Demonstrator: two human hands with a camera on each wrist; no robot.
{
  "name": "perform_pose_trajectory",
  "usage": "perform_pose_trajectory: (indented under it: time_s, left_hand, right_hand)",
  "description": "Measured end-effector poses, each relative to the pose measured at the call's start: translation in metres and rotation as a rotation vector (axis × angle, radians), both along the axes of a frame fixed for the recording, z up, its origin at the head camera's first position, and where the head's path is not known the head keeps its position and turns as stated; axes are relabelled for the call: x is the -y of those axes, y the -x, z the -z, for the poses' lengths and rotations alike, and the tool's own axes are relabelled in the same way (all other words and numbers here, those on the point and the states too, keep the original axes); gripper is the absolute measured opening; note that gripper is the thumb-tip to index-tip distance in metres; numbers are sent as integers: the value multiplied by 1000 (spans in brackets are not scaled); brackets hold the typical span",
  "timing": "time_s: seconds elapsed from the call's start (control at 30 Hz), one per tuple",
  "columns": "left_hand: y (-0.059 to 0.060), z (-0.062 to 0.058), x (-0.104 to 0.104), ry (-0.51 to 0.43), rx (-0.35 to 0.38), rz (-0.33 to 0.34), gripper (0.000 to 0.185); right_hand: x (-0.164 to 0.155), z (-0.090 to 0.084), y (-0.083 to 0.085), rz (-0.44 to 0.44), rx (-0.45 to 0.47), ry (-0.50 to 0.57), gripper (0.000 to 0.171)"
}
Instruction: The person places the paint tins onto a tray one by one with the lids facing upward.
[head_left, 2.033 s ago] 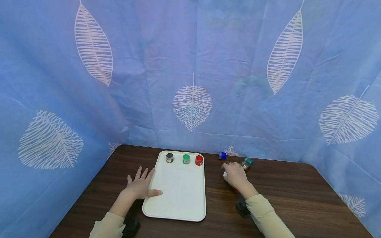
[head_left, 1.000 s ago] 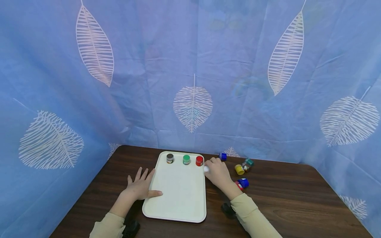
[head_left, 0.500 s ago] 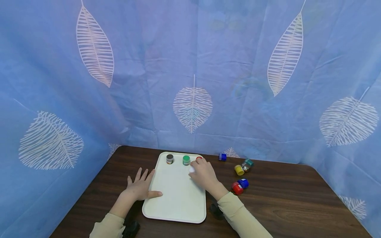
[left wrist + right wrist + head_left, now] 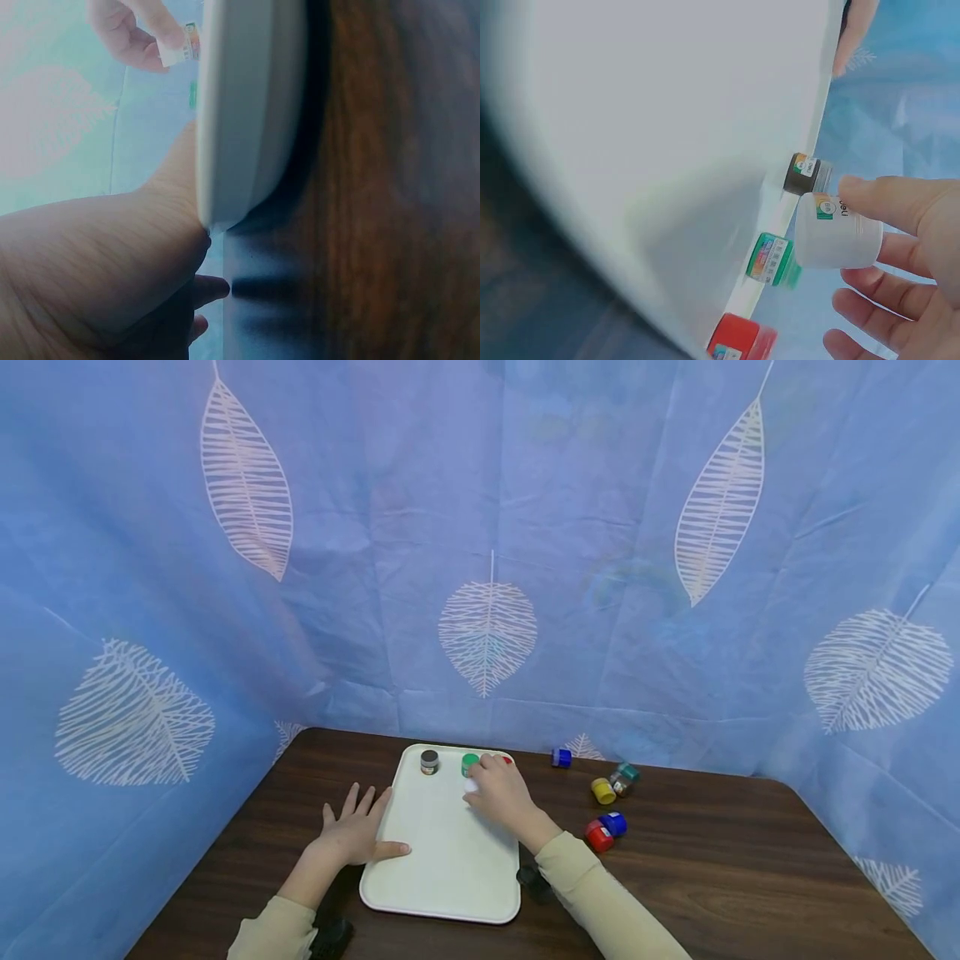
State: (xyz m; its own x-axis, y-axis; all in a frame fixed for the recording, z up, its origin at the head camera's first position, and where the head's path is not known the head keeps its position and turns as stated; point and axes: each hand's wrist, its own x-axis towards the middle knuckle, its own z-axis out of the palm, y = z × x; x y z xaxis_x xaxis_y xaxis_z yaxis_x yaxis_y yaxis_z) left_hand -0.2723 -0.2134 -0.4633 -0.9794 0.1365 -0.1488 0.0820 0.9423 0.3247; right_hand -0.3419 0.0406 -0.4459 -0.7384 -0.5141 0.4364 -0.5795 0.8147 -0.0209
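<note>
My right hand (image 4: 501,795) pinches a small white paint jar (image 4: 836,232) between thumb and fingers, above the far part of the white tray (image 4: 442,868). The label on the jar faces the right wrist camera. Along the tray's far end stand a black paint jar (image 4: 429,762), a green paint jar (image 4: 468,763) and a red paint jar (image 4: 736,336); my right hand partly hides the green and red ones in the head view. My left hand (image 4: 351,837) rests at the tray's left edge, fingers spread and straight, thumb over the rim.
Right of the tray on the dark wooden table (image 4: 720,860) lie a blue jar (image 4: 561,757), a yellow jar (image 4: 603,791), a teal-lidded jar (image 4: 624,777), a red jar (image 4: 598,835) and another blue jar (image 4: 614,823). A blue leaf-print curtain (image 4: 600,610) hangs behind.
My right hand has carried the white paint jar leftward from the jars on the table to over the tray, near the green jar. The left hand has stayed at the tray's edge.
</note>
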Motion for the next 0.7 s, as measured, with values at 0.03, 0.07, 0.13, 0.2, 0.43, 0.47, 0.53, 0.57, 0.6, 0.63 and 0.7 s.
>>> perform_pose_trajectory:
  time_s: [0.03, 0.07, 0.13, 0.2, 0.43, 0.47, 0.53, 0.57, 0.6, 0.63, 0.7]
  left_hand:
    - [0, 0, 0, 1, 1, -2, 110]
    - [0, 1, -1, 3, 1, -4, 110]
    - [0, 2, -2, 3, -1, -6, 110]
    - [1, 3, -2, 6, -6, -5, 110]
    - [2, 4, -1, 17, -13, 0, 110]
    - [2, 4, -1, 19, -12, -2, 110]
    - [2, 4, 0, 22, -9, -3, 111]
    - [2, 4, 0, 22, -7, -4, 111]
    - [1, 3, 0, 22, -7, -3, 111]
    - [1, 3, 0, 22, -7, -2, 110]
    - [1, 3, 0, 22, -7, 0, 110]
  right_hand:
    - [1, 0, 0, -5, 1, 4, 27]
    - [3, 0, 1, -9, 0, 7, 27]
    - [6, 0, 1, -17, -2, 13, 27]
    - [10, 0, 2, -26, -2, 12, 27]
    - [28, 1, 6, -34, -11, 4, 27]
    - [30, 1, 7, -34, -6, 4, 27]
    - [36, 1, 8, -35, 4, 7, 28]
    - [39, 2, 8, -36, 10, 6, 29]
    - [41, 2, 9, -39, 14, 6, 29]
    - [43, 3, 9, -43, 13, 1, 30]
    - [47, 3, 10, -50, 13, -3, 32]
